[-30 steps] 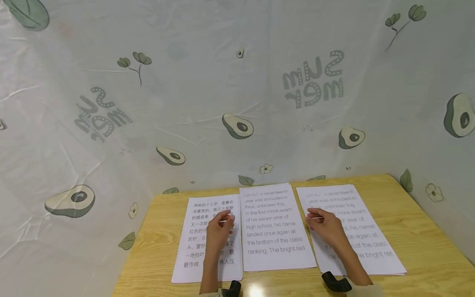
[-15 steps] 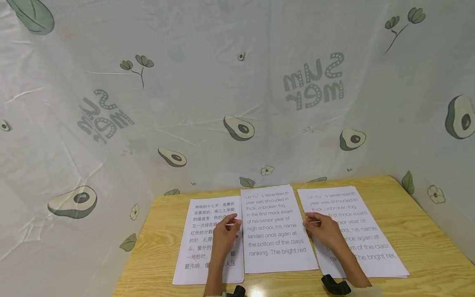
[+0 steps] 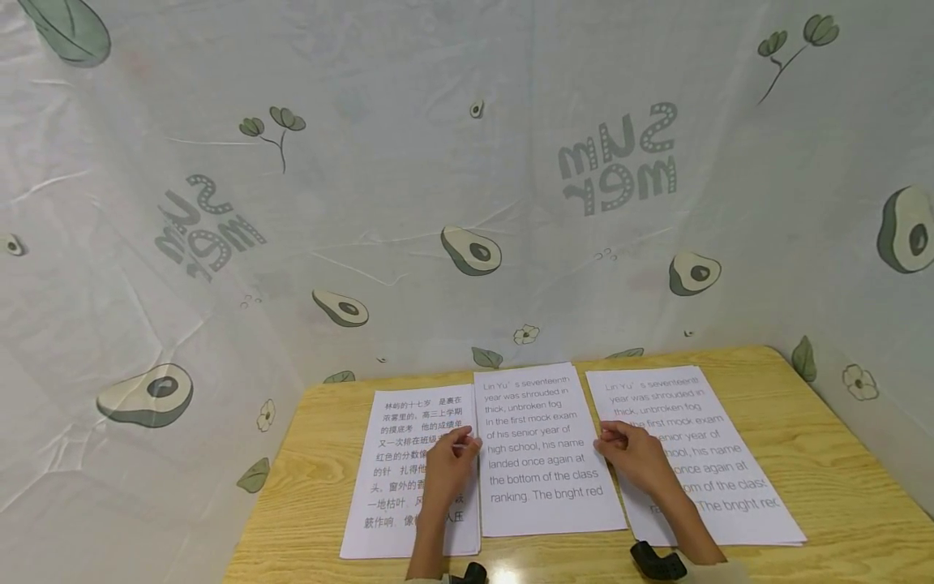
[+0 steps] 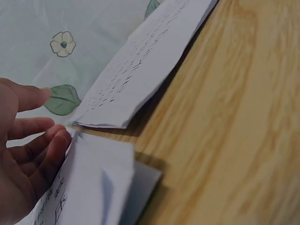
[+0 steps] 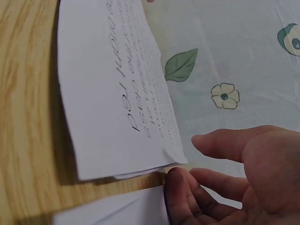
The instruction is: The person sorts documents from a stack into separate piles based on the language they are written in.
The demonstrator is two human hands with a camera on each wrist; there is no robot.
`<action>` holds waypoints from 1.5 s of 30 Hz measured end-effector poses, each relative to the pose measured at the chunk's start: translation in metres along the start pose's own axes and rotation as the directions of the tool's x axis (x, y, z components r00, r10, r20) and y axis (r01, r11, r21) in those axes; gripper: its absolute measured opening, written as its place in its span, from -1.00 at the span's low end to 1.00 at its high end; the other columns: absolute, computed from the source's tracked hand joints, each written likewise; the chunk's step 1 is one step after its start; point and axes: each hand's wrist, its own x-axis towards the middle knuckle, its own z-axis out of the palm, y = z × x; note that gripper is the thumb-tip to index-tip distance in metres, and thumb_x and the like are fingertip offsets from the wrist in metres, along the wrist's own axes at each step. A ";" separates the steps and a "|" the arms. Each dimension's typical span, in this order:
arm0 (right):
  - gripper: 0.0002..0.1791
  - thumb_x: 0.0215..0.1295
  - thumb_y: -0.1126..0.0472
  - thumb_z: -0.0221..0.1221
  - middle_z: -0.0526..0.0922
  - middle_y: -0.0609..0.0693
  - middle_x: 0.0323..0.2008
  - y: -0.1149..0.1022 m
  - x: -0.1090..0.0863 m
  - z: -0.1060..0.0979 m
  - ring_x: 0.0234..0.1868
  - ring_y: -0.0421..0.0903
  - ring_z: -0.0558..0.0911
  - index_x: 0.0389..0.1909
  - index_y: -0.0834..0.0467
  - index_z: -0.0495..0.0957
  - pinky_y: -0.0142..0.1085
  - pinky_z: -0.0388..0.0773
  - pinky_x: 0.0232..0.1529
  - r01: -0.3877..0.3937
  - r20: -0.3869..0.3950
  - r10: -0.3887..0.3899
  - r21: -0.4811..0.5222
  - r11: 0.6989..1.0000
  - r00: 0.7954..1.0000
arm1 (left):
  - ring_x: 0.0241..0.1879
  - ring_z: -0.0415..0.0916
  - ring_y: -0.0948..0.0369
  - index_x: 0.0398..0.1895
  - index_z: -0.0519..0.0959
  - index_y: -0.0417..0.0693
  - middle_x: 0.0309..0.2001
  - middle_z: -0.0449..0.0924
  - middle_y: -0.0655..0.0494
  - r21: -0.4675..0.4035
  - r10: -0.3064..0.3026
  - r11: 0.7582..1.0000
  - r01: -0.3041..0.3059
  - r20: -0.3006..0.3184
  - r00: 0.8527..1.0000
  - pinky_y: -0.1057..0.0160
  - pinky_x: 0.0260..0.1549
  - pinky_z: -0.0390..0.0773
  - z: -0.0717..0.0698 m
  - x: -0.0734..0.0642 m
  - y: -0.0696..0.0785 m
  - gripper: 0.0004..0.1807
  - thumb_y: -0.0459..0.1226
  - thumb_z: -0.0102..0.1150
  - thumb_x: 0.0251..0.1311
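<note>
Three stacks of printed paper lie side by side. My left hand (image 3: 448,469) is above the right part of the left stack (image 3: 368,487), printed in Chinese characters. Its fingertips reach the left edge of the middle stack (image 3: 547,515), printed in English. Over the left side of the right stack (image 3: 737,519), also English, is my right hand (image 3: 636,456), fingertips right at the middle stack's right edge. In both wrist views each thumb stands apart from loosely bent fingers, nothing pinched between them. The left fingers (image 4: 51,145) and right fingers (image 5: 178,187) touch down near the gaps between stacks.
A yellow wood-grain table (image 3: 292,454) carries the stacks. Behind and to the left hangs a pale curtain (image 3: 394,178) printed with avocados, leaves and flowers. A black wrist strap piece (image 3: 657,561) shows at the right wrist.
My left hand has moved right, from the middle of the left stack to the middle stack's left edge. My right hand has shifted slightly left and down. The papers stay put.
</note>
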 end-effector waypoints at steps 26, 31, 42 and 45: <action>-0.48 0.38 0.23 0.34 0.73 0.20 -0.06 -0.011 -0.006 0.009 -0.13 -0.02 0.69 0.27 0.45 0.61 -0.24 0.60 -0.13 0.049 -0.024 -0.050 -0.053 0.997 0.998 | -0.29 0.44 0.31 0.26 0.71 -0.12 -0.15 0.62 0.14 0.143 0.109 0.983 -0.113 0.034 0.993 0.38 -0.35 0.45 0.006 -0.008 0.006 -0.54 -0.15 0.42 0.35; -0.50 0.39 0.23 0.36 0.76 0.21 0.01 -0.017 -0.007 0.007 -0.02 0.07 0.75 0.29 0.36 0.62 -0.20 0.63 -0.07 0.081 -0.037 -0.082 -0.034 0.996 0.996 | -0.26 0.48 0.30 0.23 0.72 -0.09 -0.10 0.64 0.09 0.103 0.131 0.986 -0.134 0.037 0.991 0.38 -0.34 0.50 0.004 -0.007 0.011 -0.59 -0.19 0.41 0.36; -0.53 0.42 0.32 0.33 0.77 0.18 0.03 -0.022 -0.006 0.005 0.03 0.08 0.77 0.33 0.27 0.62 -0.30 0.63 -0.06 0.067 -0.020 -0.066 0.047 0.997 0.998 | -0.13 0.67 0.27 0.24 0.71 -0.07 -0.02 0.74 0.05 -0.050 0.141 0.989 -0.138 0.066 0.988 0.40 -0.17 0.66 0.004 -0.010 0.021 -0.56 -0.30 0.46 0.28; -0.53 0.42 0.34 0.32 0.76 0.20 0.04 -0.021 -0.006 0.004 0.05 0.11 0.78 0.33 0.27 0.62 -0.34 0.63 -0.06 0.068 -0.027 -0.066 0.067 0.995 0.997 | -0.15 0.67 0.28 0.25 0.70 -0.08 -0.02 0.75 0.04 -0.068 0.138 0.989 -0.133 0.067 0.988 0.42 -0.21 0.67 0.005 -0.011 0.022 -0.54 -0.34 0.46 0.27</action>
